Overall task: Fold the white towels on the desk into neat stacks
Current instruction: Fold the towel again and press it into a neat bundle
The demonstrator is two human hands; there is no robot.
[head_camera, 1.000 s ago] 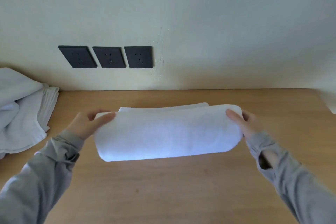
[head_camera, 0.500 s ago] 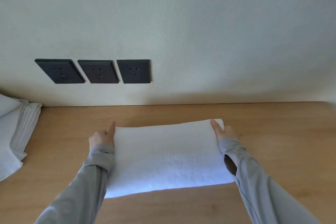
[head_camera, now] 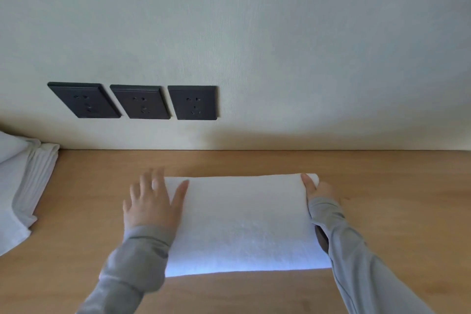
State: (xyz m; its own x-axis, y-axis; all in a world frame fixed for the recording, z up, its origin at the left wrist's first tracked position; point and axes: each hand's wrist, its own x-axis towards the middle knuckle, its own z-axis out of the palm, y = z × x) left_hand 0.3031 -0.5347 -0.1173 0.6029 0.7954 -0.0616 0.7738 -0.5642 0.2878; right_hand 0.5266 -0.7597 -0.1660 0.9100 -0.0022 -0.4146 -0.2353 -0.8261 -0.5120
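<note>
- Folded white towel [head_camera: 244,222] lies flat on the desk [head_camera: 397,186]
- Left hand [head_camera: 150,201]: fingers straight and spread over its left edge
- Right hand [head_camera: 318,190]: thumb on far right corner, other fingers hidden, grip unclear

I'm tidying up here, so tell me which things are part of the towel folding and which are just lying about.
Part of the job: folded white towel; left hand and right hand at its ends; towel pile at left; desk.
Just there: three black wall sockets.
</note>
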